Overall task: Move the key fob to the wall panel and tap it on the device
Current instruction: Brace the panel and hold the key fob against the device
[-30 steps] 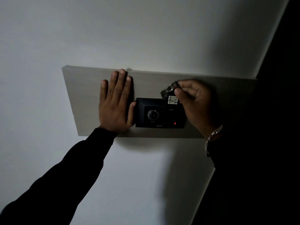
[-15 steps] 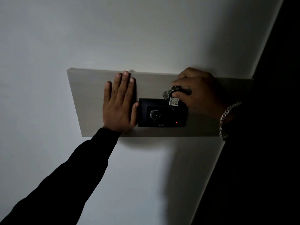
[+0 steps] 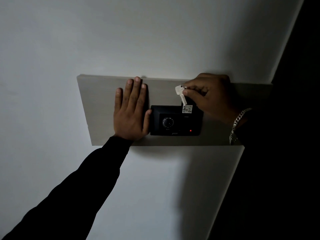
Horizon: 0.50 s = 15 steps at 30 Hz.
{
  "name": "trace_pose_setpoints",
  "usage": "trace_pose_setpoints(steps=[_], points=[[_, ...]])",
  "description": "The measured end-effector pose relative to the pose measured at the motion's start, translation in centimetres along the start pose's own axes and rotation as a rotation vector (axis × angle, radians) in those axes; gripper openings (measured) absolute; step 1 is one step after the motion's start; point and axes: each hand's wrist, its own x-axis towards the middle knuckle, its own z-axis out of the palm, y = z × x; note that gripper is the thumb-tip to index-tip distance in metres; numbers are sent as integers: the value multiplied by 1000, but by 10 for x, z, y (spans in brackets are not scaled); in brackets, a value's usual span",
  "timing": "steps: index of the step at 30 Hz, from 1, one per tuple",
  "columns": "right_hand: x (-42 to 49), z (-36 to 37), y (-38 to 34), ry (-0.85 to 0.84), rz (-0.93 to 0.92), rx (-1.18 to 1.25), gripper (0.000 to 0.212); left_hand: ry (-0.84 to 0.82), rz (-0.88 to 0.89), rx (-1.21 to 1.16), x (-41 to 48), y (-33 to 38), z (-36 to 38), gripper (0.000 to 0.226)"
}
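A pale wooden wall panel (image 3: 100, 101) carries a black device (image 3: 176, 121) with a round grille and a small red light. My right hand (image 3: 209, 96) pinches a dark key fob (image 3: 187, 105) with a white tag marked 402; the fob's lower end rests at the device's top edge. A silver key (image 3: 181, 94) hangs from the ring beside my fingertips. My left hand (image 3: 131, 111) lies flat on the panel, fingers spread, its thumb touching the device's left side.
The panel hangs on a plain white wall (image 3: 121, 40). A dark edge, perhaps a door frame (image 3: 294, 66), runs down the right side. A silver chain bracelet (image 3: 237, 123) circles my right wrist. The room is dim.
My right hand has lifted slightly and the key now hangs down in plain sight; the tagged fob sits at the device's top edge. My left hand stayed flat on the panel.
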Motion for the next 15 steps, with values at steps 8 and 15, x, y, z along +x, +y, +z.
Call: trace_pose_setpoints(steps=[8, 15], points=[[2, -1, 7, -98, 2, 110, 12, -3, 1, 1, 0, 1, -1, 64], [-1, 1, 9, -66, -52, 67, 14, -5, 5, 28, 0, 0, 0, 65]])
